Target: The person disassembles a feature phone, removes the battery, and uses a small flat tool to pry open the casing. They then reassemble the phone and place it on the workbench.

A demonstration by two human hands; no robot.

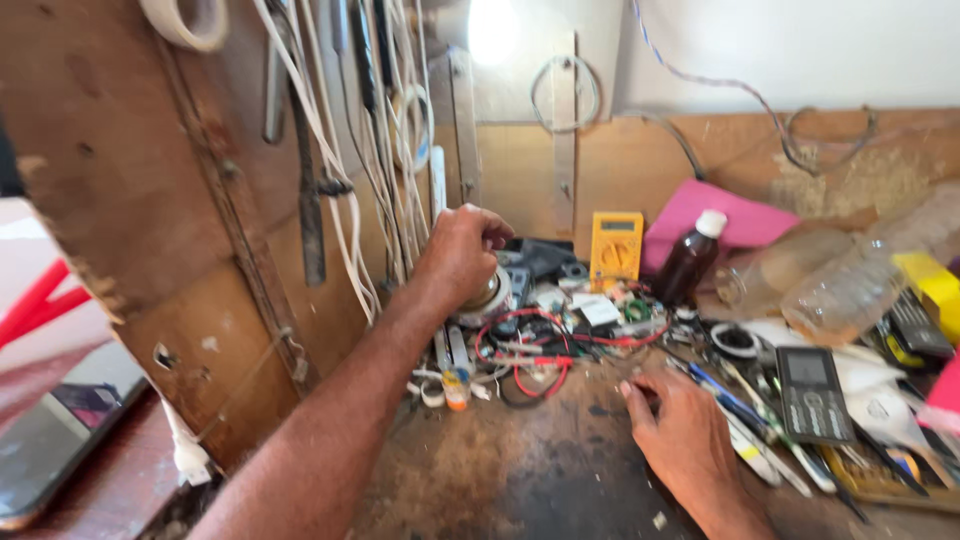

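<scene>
- Brown plywood board (150, 200) stands upright at the far left, with white and black cables (370, 150) hanging down its edge; we should keep our forearm clear of them as we reach in.
- Our left hand (462, 250) sits curled over a small round spool with a pale rim (490, 295) at the back of the worn, stained wooden desk (520, 470); its fingers (492, 232) are bent and pressed together on top of the spool, so a steady downward hold seems best.
- Red and black test leads (525, 355) lie tangled just in front of the spool; we judge they could snag.
- Our right hand (685, 440) rests on the desk, fingers (640, 392) lightly spread, touching small parts beside a black keypad phone (812, 395).
</scene>
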